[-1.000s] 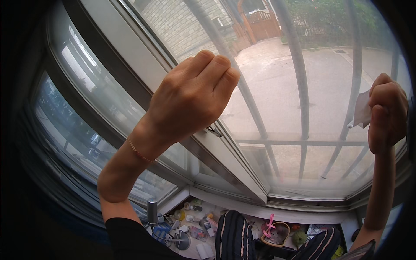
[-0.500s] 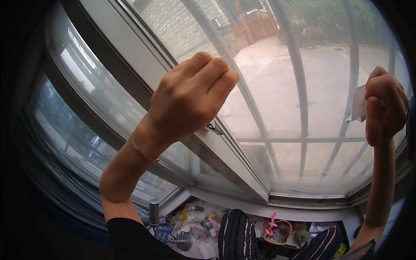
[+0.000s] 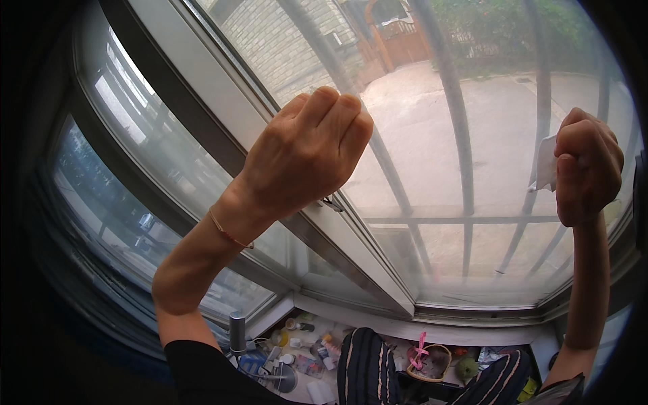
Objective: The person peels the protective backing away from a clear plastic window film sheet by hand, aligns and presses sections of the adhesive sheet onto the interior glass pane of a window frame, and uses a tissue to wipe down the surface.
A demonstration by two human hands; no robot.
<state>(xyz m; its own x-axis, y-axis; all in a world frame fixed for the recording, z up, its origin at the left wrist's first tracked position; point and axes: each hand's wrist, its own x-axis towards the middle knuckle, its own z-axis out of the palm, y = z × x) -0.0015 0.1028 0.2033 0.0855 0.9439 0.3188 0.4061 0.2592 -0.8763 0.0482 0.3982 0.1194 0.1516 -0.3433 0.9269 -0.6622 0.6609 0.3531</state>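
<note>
My left hand [image 3: 307,152] is closed in a fist, raised in front of the upper window glass, its back toward me. Whatever it may hold is hidden behind the fingers. Close under the wrist is the window handle [image 3: 331,202] on the white frame. At the far right, my right hand [image 3: 590,169] is closed around a thin white piece of cloth or paper [image 3: 547,165], which sticks out to the left of the thumb. Behind both hands is the large window pane [image 3: 418,162]; whether either hand touches the glass I cannot tell.
Dark bars [image 3: 453,115] stand outside the glass. A slanting white window frame [image 3: 364,266] crosses the middle. Below, the sill area holds a grey cylinder [image 3: 237,334], several small bottles and packets, a basket [image 3: 432,373] with a pink ribbon [image 3: 418,351], and a green round object [image 3: 466,368].
My right hand has shifted slightly left with the white piece. My left hand has turned a little and moved slightly, still in a fist. The view has shifted a bit.
</note>
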